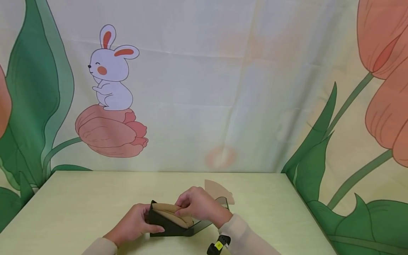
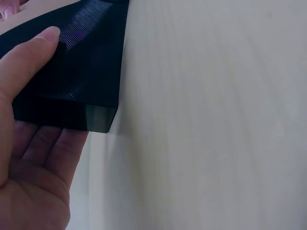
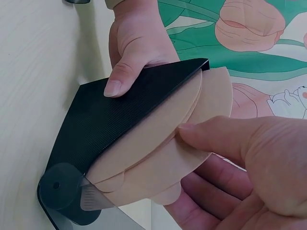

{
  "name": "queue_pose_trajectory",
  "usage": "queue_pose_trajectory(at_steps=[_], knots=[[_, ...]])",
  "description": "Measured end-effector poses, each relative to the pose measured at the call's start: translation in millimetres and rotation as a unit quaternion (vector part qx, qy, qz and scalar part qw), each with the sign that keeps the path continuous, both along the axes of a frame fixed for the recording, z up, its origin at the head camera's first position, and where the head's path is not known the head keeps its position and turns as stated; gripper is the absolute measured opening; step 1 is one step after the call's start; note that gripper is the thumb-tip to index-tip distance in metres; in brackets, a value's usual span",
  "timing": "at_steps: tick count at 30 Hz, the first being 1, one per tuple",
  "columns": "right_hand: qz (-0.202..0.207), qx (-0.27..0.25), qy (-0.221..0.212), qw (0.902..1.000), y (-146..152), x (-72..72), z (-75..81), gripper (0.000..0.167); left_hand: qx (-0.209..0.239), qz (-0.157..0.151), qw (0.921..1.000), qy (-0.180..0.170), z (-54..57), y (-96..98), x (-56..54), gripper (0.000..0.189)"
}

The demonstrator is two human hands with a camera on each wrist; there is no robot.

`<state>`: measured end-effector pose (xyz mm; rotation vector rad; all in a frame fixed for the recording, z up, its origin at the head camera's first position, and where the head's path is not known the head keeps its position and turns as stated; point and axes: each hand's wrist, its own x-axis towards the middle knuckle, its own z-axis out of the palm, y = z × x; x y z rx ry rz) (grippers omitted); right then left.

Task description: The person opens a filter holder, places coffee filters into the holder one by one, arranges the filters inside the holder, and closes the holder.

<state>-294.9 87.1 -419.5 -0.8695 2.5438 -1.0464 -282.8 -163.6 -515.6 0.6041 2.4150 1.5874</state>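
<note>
My left hand [image 1: 135, 221] grips a black, wedge-shaped coffee filter holder [image 1: 167, 226] by its left end, thumb on the near side wall and fingers behind. In the left wrist view the thumb lies on the ribbed black wall. Several tan paper coffee filters [image 3: 148, 143] fan out of the holder's open side. My right hand [image 3: 278, 163] pinches filters at their curved edge between thumb and fingers. A clear lid [image 3: 117, 208] is swung out from the holder's round hinge [image 3: 57, 187].
One loose tan paper filter [image 1: 216, 187] lies on the pale wooden table [image 1: 271, 212] behind my right hand. A black strap device with a yellow tag [image 1: 218, 245] hangs at the right wrist. Behind the table stands a curtain [image 1: 191, 88] printed with a rabbit and tulips.
</note>
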Motion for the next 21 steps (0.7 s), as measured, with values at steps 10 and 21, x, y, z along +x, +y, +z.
queue_pose_trajectory(at_steps=[10, 21], knots=[[0.017, 0.017, -0.004, 0.9997, -0.2, 1.7, 2.2, 0.004, 0.007, -0.001, 1.0, -0.006, 1.2, -0.1, 1.1, 0.049], [0.049, 0.074, -0.011, 0.996, 0.5, 6.3, 5.3, 0.016, 0.006, 0.002, 0.9999, -0.013, -0.6, -0.6, 0.9, 0.047]])
